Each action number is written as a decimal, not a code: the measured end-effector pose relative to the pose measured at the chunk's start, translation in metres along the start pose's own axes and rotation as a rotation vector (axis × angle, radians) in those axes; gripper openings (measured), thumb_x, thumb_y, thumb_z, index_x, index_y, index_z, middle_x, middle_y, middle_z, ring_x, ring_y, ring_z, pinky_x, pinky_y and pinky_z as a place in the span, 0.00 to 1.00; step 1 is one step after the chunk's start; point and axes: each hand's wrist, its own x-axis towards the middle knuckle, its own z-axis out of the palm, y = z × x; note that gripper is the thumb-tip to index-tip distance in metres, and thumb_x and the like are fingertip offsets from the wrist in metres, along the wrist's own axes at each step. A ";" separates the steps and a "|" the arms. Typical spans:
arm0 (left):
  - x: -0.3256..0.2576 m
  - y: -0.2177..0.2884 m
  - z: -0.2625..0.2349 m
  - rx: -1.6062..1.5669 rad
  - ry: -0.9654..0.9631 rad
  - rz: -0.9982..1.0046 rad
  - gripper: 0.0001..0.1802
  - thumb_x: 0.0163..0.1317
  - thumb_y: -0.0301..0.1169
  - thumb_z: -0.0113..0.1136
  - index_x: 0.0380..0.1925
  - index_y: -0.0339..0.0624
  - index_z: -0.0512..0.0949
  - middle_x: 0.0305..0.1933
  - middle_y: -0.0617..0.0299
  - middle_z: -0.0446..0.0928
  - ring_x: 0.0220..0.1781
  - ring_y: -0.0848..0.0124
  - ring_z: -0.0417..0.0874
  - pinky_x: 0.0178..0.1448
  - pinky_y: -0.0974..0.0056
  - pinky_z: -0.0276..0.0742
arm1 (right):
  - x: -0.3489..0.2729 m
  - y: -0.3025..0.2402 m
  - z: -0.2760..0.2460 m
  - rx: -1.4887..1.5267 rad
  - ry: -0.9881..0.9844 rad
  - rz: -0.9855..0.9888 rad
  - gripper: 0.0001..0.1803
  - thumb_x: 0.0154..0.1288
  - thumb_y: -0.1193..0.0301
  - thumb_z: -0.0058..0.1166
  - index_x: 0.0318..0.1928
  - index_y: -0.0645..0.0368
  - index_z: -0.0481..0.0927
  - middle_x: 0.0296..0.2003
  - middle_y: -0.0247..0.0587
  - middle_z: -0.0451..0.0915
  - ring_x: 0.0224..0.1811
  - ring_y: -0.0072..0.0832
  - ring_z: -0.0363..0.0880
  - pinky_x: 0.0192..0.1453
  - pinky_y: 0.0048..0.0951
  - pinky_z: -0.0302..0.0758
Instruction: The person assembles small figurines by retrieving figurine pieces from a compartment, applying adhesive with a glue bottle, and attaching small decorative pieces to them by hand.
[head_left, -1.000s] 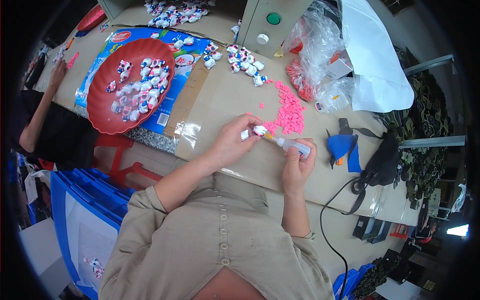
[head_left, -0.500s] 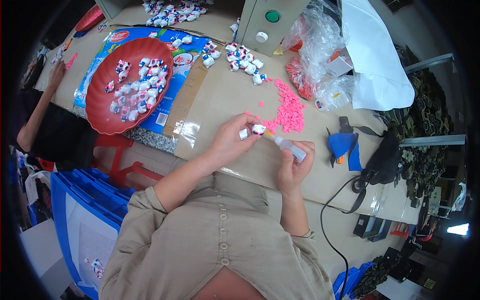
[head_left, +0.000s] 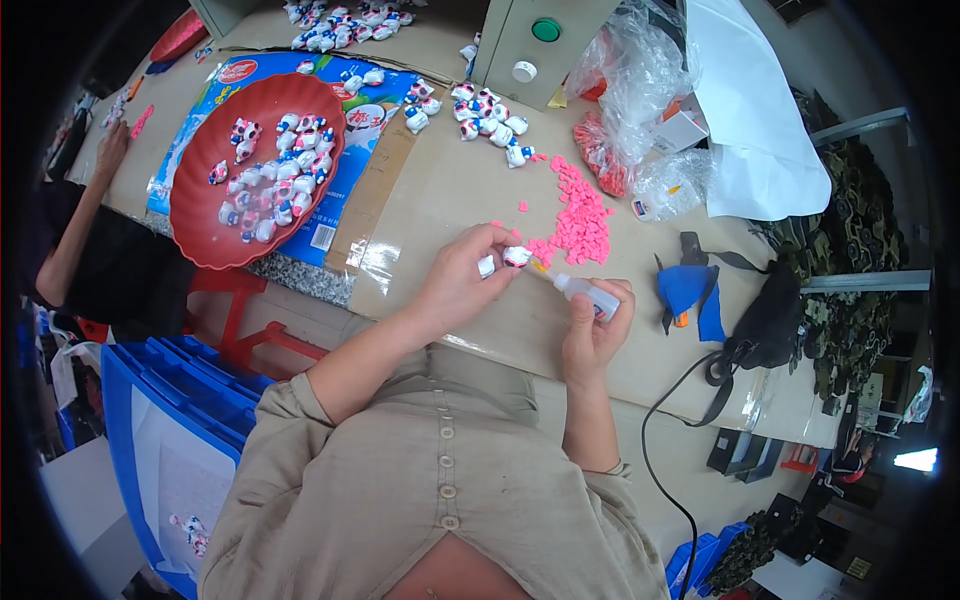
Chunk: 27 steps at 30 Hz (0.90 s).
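Note:
Between the fingers of my left hand (head_left: 455, 278) is a small white figurine (head_left: 517, 256) with a dark and pink face. A second white part shows nearer the palm; I cannot tell whether it belongs to the same figurine. My right hand (head_left: 597, 335) is closed round a small clear glue bottle (head_left: 588, 295) with a yellow nozzle. The nozzle points at the figurine's head from the right, close to it. Just beyond my hands, small pink pieces (head_left: 580, 222) lie in a loose pile on the table (head_left: 400, 240).
A red scalloped bowl (head_left: 190, 165) of figurines stands left on a blue printed sheet. More figurines (head_left: 490, 118) lie behind the pink pile. Plastic bags (head_left: 640, 90), a white sheet (head_left: 755, 120) and a blue-black strap (head_left: 690, 290) are at right. Someone's arm (head_left: 85, 215) reaches in at far left.
My right hand and the glue bottle have shifted slightly right, away from the figurine. My left hand keeps almost the same place, still holding it.

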 end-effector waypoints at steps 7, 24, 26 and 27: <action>0.000 -0.002 0.000 0.020 0.009 0.052 0.12 0.51 0.19 0.56 0.37 0.37 0.69 0.26 0.66 0.71 0.24 0.82 0.70 0.26 0.75 0.68 | 0.000 0.000 0.000 0.078 0.005 0.061 0.12 0.59 0.70 0.49 0.39 0.62 0.64 0.34 0.35 0.62 0.29 0.17 0.64 0.28 0.16 0.62; 0.000 0.006 -0.005 -0.339 -0.053 -0.155 0.15 0.54 0.21 0.53 0.43 0.36 0.66 0.33 0.62 0.70 0.30 0.81 0.71 0.28 0.75 0.73 | 0.025 -0.005 -0.042 0.207 -0.074 0.461 0.20 0.53 0.76 0.54 0.47 0.66 0.66 0.34 0.40 0.75 0.35 0.24 0.75 0.40 0.23 0.71; 0.001 0.005 -0.006 -0.343 -0.063 -0.153 0.15 0.54 0.21 0.53 0.43 0.36 0.66 0.33 0.62 0.70 0.30 0.80 0.72 0.28 0.75 0.73 | 0.035 -0.007 -0.046 0.296 -0.094 0.594 0.16 0.54 0.76 0.52 0.44 0.65 0.69 0.31 0.39 0.76 0.33 0.22 0.75 0.39 0.21 0.70; 0.001 0.005 -0.007 -0.343 -0.068 -0.155 0.16 0.54 0.21 0.53 0.44 0.35 0.66 0.33 0.62 0.70 0.30 0.80 0.72 0.28 0.75 0.74 | 0.038 -0.008 -0.044 0.280 -0.091 0.583 0.15 0.56 0.74 0.50 0.44 0.65 0.69 0.30 0.37 0.76 0.32 0.21 0.74 0.38 0.21 0.69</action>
